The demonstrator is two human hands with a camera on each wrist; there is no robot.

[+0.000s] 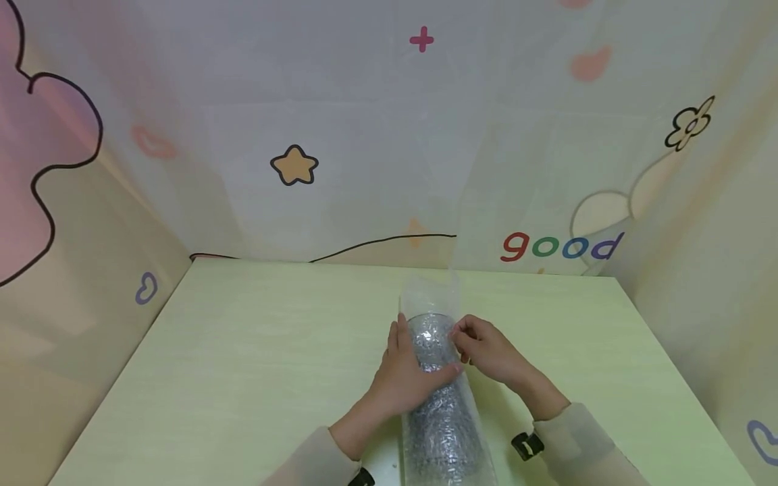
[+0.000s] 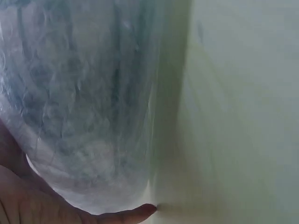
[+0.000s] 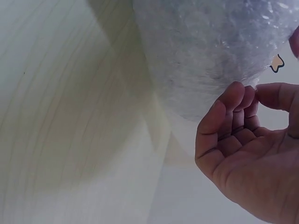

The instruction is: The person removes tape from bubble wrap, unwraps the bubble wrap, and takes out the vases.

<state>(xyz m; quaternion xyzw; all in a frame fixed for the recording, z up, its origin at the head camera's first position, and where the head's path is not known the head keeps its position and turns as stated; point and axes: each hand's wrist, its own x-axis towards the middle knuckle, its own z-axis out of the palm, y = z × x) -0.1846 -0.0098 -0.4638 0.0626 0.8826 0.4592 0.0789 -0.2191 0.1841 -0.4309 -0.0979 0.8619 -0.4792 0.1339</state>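
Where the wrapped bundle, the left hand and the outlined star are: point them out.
Wrapped bundle (image 1: pixel 442 417): head view, near its middle.
Left hand (image 1: pixel 400 383): head view, on its back.
Outlined star (image 1: pixel 294 165): head view, on its centre.

Ahead of me: pale yellow-green table (image 1: pixel 267 337) running back to a printed cartoon backdrop (image 1: pixel 365 101) that also covers both sides. On the back panel I've got a black-outlined orange star (image 1: pixel 294 165), a red plus sign (image 1: pixel 422 39) and multicolored "good" lettering (image 1: pixel 555 247) low right. Pink black-edged blob (image 1: pixel 57 128) to my left, small outlined flower (image 1: pixel 691 126) upper right.
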